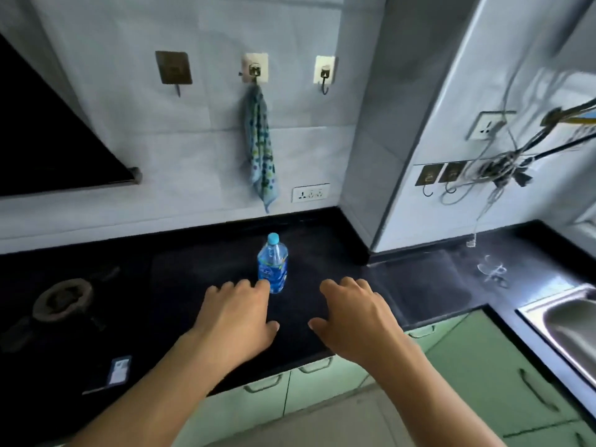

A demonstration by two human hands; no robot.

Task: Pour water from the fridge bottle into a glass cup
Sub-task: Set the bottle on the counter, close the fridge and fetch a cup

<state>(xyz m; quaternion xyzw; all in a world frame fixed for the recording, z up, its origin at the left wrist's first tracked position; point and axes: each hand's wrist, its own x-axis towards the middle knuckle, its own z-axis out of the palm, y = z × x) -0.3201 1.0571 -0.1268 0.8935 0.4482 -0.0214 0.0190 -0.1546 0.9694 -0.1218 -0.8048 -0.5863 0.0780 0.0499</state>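
A small clear water bottle with a blue label and a light blue cap stands upright on the black countertop. My left hand hovers palm down just in front of it, fingertips close to its base, fingers apart and empty. My right hand is held palm down to the right of the bottle, also empty with fingers loosely spread. A clear glass cup sits on the counter at the far right, near the sink; it is blurred and hard to make out.
A gas burner sits at the left, a dark box near the front edge. A steel sink is at the right. A towel hangs on a wall hook. Green cabinets are below. Cables dangle at right.
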